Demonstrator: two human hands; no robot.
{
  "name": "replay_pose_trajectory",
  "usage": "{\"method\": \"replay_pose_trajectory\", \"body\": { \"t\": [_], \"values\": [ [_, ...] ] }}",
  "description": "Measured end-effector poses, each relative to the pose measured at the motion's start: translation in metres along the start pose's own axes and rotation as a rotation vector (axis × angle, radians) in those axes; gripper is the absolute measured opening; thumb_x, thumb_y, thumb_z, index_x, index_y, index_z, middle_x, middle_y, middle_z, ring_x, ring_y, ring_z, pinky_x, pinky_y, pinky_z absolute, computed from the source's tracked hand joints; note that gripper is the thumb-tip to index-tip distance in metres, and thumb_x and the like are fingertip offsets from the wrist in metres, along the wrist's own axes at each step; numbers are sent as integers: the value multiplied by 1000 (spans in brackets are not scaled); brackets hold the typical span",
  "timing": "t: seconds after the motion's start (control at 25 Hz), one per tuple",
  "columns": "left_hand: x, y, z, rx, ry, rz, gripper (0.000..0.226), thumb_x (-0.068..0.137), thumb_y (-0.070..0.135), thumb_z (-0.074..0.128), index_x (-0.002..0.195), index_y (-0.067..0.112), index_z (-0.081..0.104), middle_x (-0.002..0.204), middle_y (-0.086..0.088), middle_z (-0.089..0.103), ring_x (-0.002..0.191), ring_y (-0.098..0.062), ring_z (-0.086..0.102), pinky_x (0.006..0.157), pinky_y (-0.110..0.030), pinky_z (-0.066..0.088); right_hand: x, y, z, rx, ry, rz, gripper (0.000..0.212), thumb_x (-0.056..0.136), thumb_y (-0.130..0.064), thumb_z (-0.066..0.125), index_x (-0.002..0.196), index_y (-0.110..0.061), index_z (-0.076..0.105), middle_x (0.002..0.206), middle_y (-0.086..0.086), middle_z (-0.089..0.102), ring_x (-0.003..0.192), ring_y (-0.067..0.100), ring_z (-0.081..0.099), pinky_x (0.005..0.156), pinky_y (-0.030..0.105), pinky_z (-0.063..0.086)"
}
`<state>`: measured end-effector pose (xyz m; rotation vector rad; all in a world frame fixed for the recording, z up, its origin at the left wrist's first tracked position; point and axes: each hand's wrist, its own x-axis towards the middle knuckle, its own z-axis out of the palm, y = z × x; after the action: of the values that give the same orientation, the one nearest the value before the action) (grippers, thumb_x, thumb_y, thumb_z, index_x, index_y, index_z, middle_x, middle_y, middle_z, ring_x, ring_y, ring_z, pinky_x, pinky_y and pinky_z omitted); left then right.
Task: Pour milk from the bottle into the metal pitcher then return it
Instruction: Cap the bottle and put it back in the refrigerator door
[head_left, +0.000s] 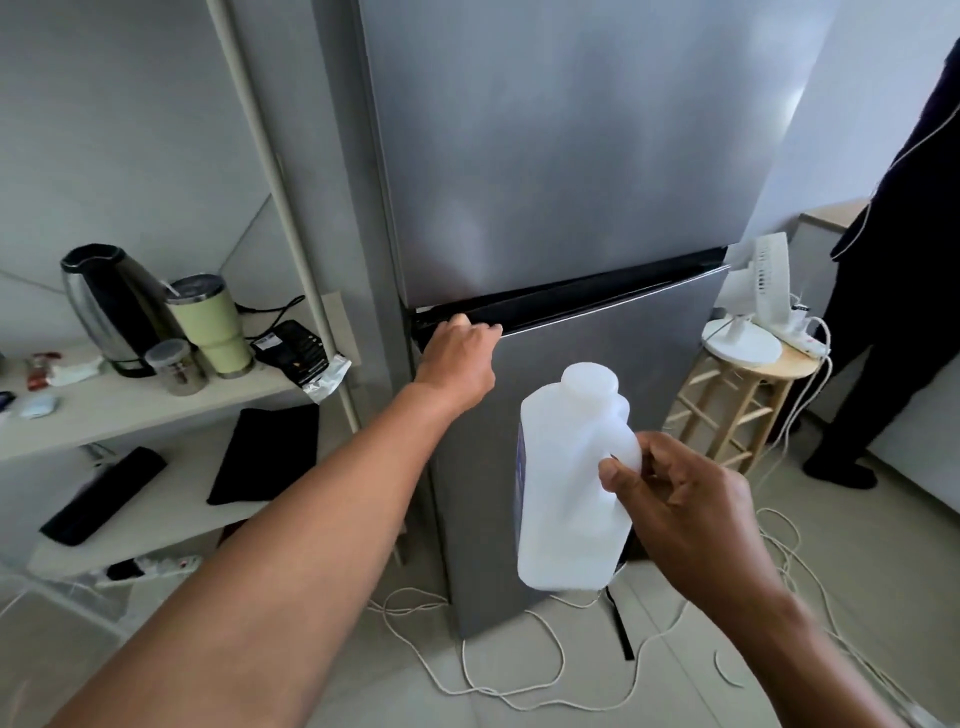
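Right hand (675, 499) near, right of centre, gripping the milk bottle (569, 483) by its handle, bottle upright and capped, held in the air. Further off, left arm extended, left hand (457, 353) with fingers hooked into the fridge door (571, 156) handle recess. Looks like the fridge step: next, pull that door open. Pitcher not in view.

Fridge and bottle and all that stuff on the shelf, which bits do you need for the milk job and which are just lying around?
For the job:
- milk bottle, held by the right hand
- fridge, its lower door's top edge gripped by the left hand

Just lying about:
- kettle
- green tumbler
- small jar
- white fan on the wooden stool
- white cords on the floor
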<state>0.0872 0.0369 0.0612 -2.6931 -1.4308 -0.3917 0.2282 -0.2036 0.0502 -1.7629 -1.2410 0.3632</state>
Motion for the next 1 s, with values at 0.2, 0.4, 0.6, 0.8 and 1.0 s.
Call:
{"method": "replay_pose_trajectory", "body": {
  "t": [0.2, 0.4, 0.6, 0.8, 1.0],
  "values": [
    [-46, 20, -2, -142, 157, 263, 35, 77, -11, 49, 101, 4, 69, 100, -6, 72, 96, -30, 58, 83, -43, 56, -23, 8, -25, -6, 62, 60, 16, 90, -33, 73, 84, -19, 69, 73, 3, 72, 71, 28, 68, 62, 41, 58],
    [-77, 16, -8, -329, 418, 282, 30, 93, 9, 60, 118, 2, 76, 123, -14, 75, 115, -31, 67, 103, -43, 52, -51, 15, -51, 5, 150, 75, 13, 89, -25, 76, 80, -19, 71, 68, 0, 68, 55, 10, 56, 51, 19, 44],
    [-113, 50, 2, -542, 355, 415, 34, 98, 16, 60, 127, 4, 72, 134, -8, 69, 129, -18, 62, 117, -16, 34, -93, 38, -72, -76, 277, 169, 11, 89, -26, 77, 82, -20, 70, 68, 2, 68, 61, 18, 58, 54, 30, 47],
    [-135, 103, 8, -666, 291, 546, 36, 97, 9, 59, 131, 4, 69, 139, -8, 66, 137, -22, 58, 116, -38, 45, -141, 69, -100, -135, 356, 287, 21, 88, -28, 77, 76, -15, 64, 64, 6, 63, 60, 25, 54, 50, 28, 43],
    [-141, 172, 2, -586, 263, 639, 41, 94, 8, 59, 134, 9, 68, 140, -7, 65, 139, -26, 55, 117, -43, 43, -178, 99, -129, -103, 415, 379, 16, 88, -26, 78, 77, -19, 67, 65, 1, 66, 63, 21, 61, 59, 34, 50]
  ]
}}
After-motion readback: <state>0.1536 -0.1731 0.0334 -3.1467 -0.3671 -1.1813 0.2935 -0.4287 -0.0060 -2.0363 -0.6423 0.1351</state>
